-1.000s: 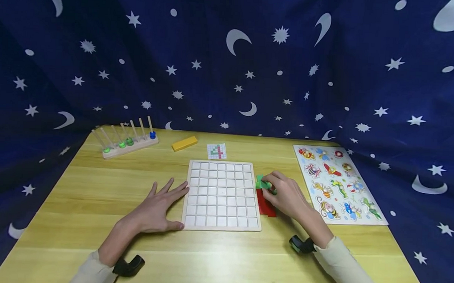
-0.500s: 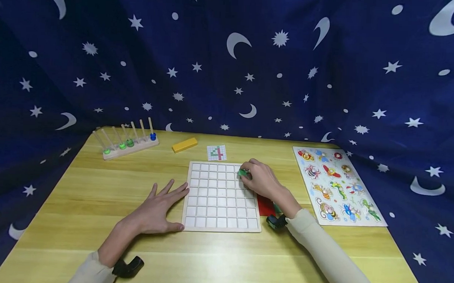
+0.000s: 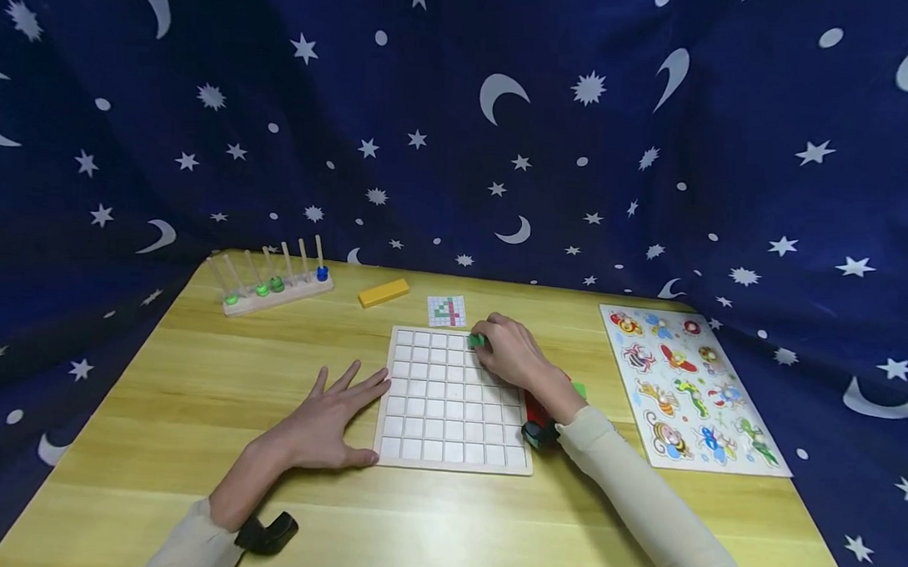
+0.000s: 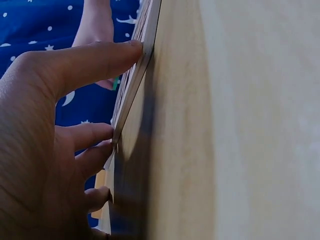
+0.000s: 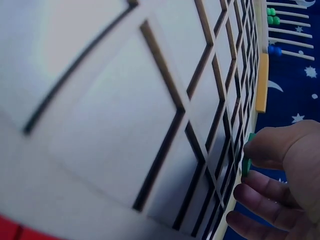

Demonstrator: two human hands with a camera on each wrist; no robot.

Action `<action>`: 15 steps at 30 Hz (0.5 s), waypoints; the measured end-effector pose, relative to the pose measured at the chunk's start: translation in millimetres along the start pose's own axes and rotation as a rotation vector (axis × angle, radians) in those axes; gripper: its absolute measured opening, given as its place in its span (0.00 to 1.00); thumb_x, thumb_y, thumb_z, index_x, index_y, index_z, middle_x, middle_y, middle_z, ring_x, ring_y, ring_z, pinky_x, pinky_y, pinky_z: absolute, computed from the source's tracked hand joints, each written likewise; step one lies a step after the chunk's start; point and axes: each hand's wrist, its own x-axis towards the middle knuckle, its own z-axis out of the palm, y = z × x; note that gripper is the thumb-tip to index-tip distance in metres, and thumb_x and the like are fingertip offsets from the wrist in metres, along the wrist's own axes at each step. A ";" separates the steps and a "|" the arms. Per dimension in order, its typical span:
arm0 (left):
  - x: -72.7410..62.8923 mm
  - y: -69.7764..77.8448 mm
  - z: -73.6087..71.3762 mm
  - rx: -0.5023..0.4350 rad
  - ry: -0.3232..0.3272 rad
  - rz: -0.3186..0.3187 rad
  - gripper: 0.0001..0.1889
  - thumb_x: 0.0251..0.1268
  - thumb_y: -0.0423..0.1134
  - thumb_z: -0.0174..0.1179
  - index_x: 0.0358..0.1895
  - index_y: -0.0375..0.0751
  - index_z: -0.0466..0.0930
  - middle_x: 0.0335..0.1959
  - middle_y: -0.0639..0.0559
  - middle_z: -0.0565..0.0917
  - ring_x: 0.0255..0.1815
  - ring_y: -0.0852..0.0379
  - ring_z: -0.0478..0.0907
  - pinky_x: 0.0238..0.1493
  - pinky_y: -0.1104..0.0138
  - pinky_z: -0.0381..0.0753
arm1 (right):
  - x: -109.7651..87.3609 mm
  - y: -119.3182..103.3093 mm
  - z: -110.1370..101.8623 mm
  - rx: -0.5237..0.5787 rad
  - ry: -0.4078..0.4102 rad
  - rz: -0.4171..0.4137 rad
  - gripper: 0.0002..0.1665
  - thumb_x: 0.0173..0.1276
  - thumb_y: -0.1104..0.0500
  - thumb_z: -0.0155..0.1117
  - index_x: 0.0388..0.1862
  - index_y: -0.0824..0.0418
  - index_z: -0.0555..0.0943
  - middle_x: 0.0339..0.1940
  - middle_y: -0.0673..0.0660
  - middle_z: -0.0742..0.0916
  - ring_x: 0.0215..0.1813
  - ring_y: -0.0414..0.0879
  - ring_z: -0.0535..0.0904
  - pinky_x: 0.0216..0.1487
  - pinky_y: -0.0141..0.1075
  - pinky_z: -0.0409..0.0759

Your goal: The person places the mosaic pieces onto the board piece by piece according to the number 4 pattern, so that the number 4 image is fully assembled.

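A white grid board point(image 3: 435, 408) with raised cell lines lies on the table. My left hand point(image 3: 329, 421) is spread flat at its left edge, thumb and fingertips touching the rim; the left wrist view shows the thumb point(image 4: 105, 62) against the board's side. At the board's far right part, my right hand point(image 3: 513, 351) pinches a small green tile point(image 3: 476, 340) between thumb and fingers. The same green tile point(image 5: 247, 155) appears edge-on in the right wrist view. Red tiles point(image 3: 535, 410) lie beside the board's right edge, partly hidden by my right forearm, with a green tile point(image 3: 580, 390) next to them.
Behind the board lies a small pattern card point(image 3: 447, 311) with a green and red figure. A yellow block point(image 3: 383, 293) and a peg stand point(image 3: 281, 296) with green and blue beads are at the back left. An insect puzzle board point(image 3: 690, 392) lies on the right.
My right hand has picked a green tile from beside the board and carried it left and away, over the board's far right cells. The left hand stays put. The head view has shifted slightly.
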 end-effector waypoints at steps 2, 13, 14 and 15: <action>0.0 0.3 -0.3 0.003 0.004 0.003 0.55 0.50 0.67 0.68 0.81 0.52 0.54 0.80 0.57 0.53 0.81 0.43 0.39 0.71 0.34 0.30 | 1.8 -0.5 2.0 -0.003 0.002 -0.017 0.12 0.64 0.65 0.68 0.46 0.63 0.87 0.38 0.56 0.84 0.34 0.46 0.78 0.34 0.41 0.80; 0.7 -1.2 1.5 0.004 0.007 0.007 0.55 0.50 0.67 0.69 0.80 0.52 0.54 0.81 0.57 0.53 0.81 0.44 0.39 0.71 0.34 0.30 | 5.0 -3.5 4.5 0.006 -0.010 -0.011 0.11 0.63 0.66 0.69 0.45 0.63 0.88 0.36 0.56 0.84 0.36 0.49 0.78 0.35 0.42 0.80; 0.6 -1.4 1.5 0.003 0.006 0.004 0.55 0.50 0.67 0.69 0.80 0.52 0.54 0.81 0.57 0.53 0.81 0.44 0.39 0.71 0.34 0.29 | 6.0 -3.6 4.1 0.009 -0.012 -0.011 0.11 0.63 0.67 0.69 0.44 0.64 0.88 0.36 0.56 0.84 0.36 0.49 0.78 0.35 0.42 0.80; 0.4 -1.8 1.5 0.004 0.005 0.001 0.55 0.50 0.67 0.69 0.81 0.52 0.54 0.81 0.57 0.53 0.81 0.44 0.39 0.71 0.34 0.29 | 7.2 -3.6 3.8 0.014 -0.018 -0.011 0.11 0.63 0.67 0.70 0.44 0.64 0.88 0.36 0.57 0.84 0.36 0.49 0.78 0.35 0.42 0.81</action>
